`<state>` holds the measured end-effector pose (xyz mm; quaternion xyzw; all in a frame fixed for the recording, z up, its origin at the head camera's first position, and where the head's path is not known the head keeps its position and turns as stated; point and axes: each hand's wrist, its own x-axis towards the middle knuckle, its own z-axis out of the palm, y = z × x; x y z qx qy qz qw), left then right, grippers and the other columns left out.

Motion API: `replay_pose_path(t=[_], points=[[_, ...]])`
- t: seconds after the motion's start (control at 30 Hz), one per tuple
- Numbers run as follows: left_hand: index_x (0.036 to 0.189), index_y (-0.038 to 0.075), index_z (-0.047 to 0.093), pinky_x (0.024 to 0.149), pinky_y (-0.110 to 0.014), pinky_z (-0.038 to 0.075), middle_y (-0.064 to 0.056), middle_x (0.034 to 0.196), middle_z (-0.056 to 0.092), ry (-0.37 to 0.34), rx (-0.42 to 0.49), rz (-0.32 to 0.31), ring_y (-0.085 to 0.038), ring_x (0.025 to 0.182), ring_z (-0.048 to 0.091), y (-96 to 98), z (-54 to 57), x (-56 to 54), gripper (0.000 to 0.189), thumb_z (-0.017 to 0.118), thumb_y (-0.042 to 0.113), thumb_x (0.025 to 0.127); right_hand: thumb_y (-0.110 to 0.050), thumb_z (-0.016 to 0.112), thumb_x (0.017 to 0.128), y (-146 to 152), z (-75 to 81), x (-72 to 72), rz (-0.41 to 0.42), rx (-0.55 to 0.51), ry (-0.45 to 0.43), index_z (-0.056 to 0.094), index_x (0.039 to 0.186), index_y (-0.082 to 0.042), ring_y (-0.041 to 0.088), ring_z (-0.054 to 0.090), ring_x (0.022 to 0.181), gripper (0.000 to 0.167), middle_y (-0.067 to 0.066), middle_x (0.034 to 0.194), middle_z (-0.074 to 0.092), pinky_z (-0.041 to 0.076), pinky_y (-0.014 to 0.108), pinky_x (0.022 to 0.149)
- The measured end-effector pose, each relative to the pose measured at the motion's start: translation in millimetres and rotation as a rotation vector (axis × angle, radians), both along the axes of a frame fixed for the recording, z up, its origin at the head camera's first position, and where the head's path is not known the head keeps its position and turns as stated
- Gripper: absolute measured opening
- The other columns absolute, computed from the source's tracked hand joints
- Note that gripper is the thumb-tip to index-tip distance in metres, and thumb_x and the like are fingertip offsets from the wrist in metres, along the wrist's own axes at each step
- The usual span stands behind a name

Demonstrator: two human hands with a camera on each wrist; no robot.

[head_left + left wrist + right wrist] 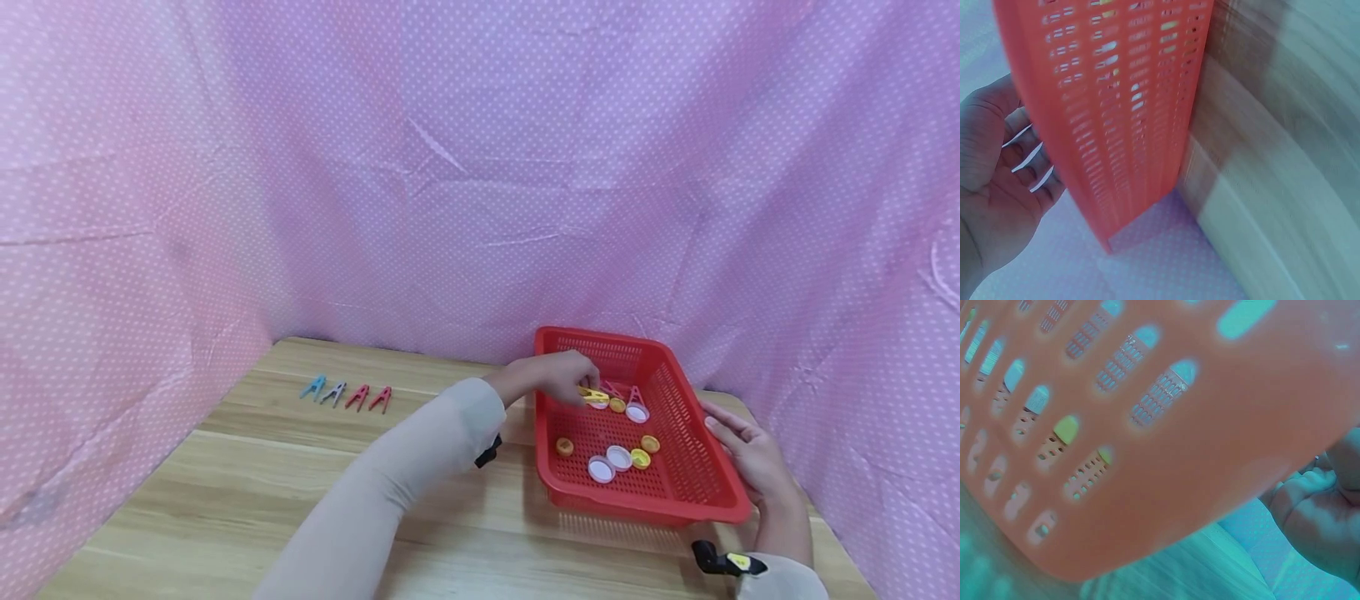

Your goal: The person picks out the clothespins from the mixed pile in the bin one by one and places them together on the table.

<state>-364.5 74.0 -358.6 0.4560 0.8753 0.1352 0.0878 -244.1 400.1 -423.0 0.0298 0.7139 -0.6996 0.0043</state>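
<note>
My left hand (pixel 567 377) reaches over the left rim of the red plastic basket (pixel 678 375) and pinches a yellow clothespin (pixel 595 396). Under this clothespin lies a white cap; I cannot tell if it is clipped. Just beyond are a yellow cap (pixel 617 405) and a pink clothespin (pixel 635 395) at another white cap (pixel 637 413). At the basket's right side my right hand (pixel 753 462) holds the rim, thumb near the edge. In the left wrist view the basket wall (pixel 1110 125) hides the left fingertips; in the right wrist view the right hand (pixel 1322 512) is partly cut off.
Several white and yellow caps (pixel 618 457) lie in the near part of the basket. On the wooden table (pixel 247 467) a row of clothespins stands at the left: blue (pixel 314 386), grey (pixel 333 393), and two red ones (pixel 358 396). Pink dotted fabric (pixel 450 208) hangs behind the table.
</note>
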Motion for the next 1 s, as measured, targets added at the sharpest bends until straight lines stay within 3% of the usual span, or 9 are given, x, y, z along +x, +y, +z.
replay_pose_path(t=[0.4, 0.57, 0.8, 1.0], points=[[0.110, 0.010, 0.073, 0.083, -0.021, 0.049, 0.003, 0.102, 0.068, 0.072, -0.007, -0.021, -0.010, 0.098, 0.061, -37.5, 20.5, 4.5, 0.024, 0.078, 0.017, 0.087, -0.024, 0.063, 0.103, 1.4, -2.5, -2.0, 0.024, -0.019, 0.029, 0.065, 0.139, -0.031, 0.015, 0.075, 0.087, 0.037, -0.011, 0.103, 0.075, 0.062, 0.035, 0.072], [0.107, 0.011, 0.073, 0.083, -0.022, 0.049, 0.003, 0.100, 0.066, 0.084, 0.002, -0.003, -0.010, 0.095, 0.059, -60.6, 22.3, 5.1, 0.021, 0.078, 0.016, 0.087, -0.024, 0.062, 0.104, 1.2, -2.9, -2.4, 0.023, -0.017, 0.031, 0.064, 0.140, -0.031, 0.015, 0.075, 0.086, 0.037, -0.011, 0.103, 0.075, 0.062, 0.035, 0.071], [0.099, 0.010, 0.073, 0.076, -0.025, 0.049, 0.000, 0.093, 0.067, 0.099, 0.049, -0.028, -0.017, 0.089, 0.062, -93.0, 23.7, 7.3, 0.018, 0.074, 0.008, 0.082, -0.029, 0.065, 0.102, 0.3, -1.8, -0.1, 0.001, 0.010, -0.006, 0.064, 0.140, -0.034, 0.015, 0.075, 0.087, 0.039, -0.012, 0.101, 0.075, 0.062, 0.036, 0.073], [0.105, 0.005, 0.072, 0.081, -0.031, 0.051, -0.004, 0.098, 0.068, 0.066, 0.082, -0.010, -0.019, 0.093, 0.062, -123.3, 25.4, 15.6, 0.025, 0.072, 0.005, 0.080, -0.030, 0.065, 0.101, -0.3, -1.3, 1.7, -0.003, 0.011, -0.016, 0.061, 0.143, -0.033, 0.014, 0.074, 0.089, 0.042, -0.013, 0.102, 0.074, 0.061, 0.037, 0.075]])
